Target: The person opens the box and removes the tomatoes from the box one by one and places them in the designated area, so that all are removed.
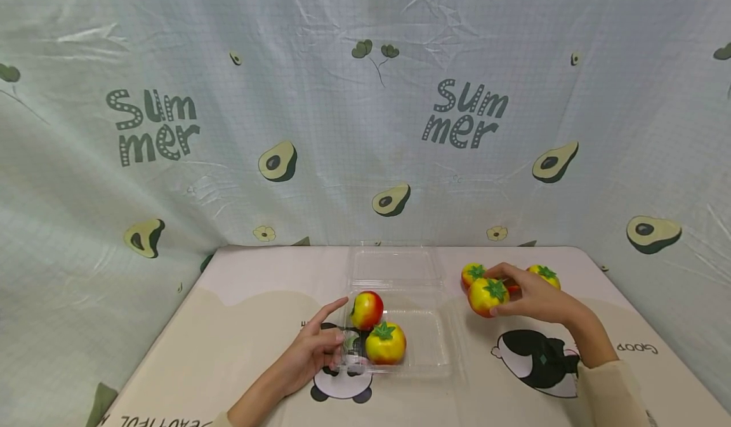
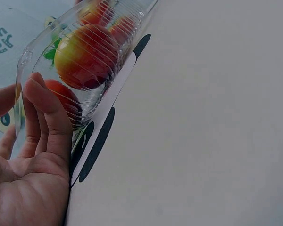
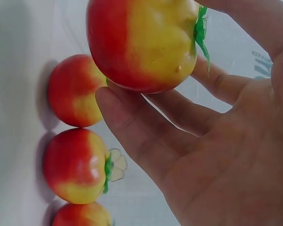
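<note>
My right hand (image 1: 533,297) pinches a yellow-and-red tomato (image 1: 485,295) with a green leafy top, between thumb and fingertips; it also fills the top of the right wrist view (image 3: 141,44). Behind it stand three similar tomatoes in a row, the middle one (image 3: 78,165) best seen in the right wrist view. On the left, my left hand (image 1: 311,354) rests its fingertips against the left wall of a clear plastic clamshell box (image 1: 428,338). Inside that box sit two tomatoes, one tipped on its side (image 1: 367,311), the other leaf-up (image 1: 386,344).
The box's clear lid (image 1: 394,265) is folded back toward the rear edge of the table. A printed mat (image 1: 240,344) with cartoon animals covers the table. Behind the table hangs a curtain (image 1: 342,110) with avocado prints.
</note>
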`<control>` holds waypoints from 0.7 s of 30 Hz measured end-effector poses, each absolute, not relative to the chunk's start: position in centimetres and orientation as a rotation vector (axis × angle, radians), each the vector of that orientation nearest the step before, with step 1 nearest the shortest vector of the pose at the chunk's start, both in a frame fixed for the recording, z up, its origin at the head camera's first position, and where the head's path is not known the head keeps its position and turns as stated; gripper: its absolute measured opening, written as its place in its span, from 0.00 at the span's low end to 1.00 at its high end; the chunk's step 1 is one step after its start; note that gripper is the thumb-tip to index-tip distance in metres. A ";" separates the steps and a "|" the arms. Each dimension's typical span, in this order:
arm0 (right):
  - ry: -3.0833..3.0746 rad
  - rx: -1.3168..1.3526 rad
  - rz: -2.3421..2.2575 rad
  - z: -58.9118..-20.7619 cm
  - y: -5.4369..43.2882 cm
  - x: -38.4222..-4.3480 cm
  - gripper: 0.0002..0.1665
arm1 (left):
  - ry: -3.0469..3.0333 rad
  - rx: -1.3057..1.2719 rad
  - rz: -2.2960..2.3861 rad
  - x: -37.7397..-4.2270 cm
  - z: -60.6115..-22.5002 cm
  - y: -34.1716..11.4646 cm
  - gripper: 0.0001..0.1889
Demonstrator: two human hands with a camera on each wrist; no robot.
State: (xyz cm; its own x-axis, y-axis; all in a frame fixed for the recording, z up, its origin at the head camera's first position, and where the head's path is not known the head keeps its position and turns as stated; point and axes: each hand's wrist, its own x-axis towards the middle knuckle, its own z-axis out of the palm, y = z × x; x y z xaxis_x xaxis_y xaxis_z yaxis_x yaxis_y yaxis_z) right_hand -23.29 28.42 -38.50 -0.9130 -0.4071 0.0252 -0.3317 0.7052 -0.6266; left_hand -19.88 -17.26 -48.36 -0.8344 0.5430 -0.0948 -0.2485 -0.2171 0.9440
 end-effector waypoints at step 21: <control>2.820 -0.646 -0.926 -40.3 29.4 -24.4 0.36 | 1.546 0.347 2.094 -19.8 -48.3 -17.2 0.37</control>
State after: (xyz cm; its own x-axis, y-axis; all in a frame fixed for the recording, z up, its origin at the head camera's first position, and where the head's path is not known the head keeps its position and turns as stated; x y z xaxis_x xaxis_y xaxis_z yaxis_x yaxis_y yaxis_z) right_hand -24.43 29.38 -40.34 -0.9044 -0.4254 0.0325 -0.3619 0.7246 -0.5865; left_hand -19.81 -17.22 -48.28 -0.8373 0.5387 -0.0936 -0.2479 -0.2216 0.9431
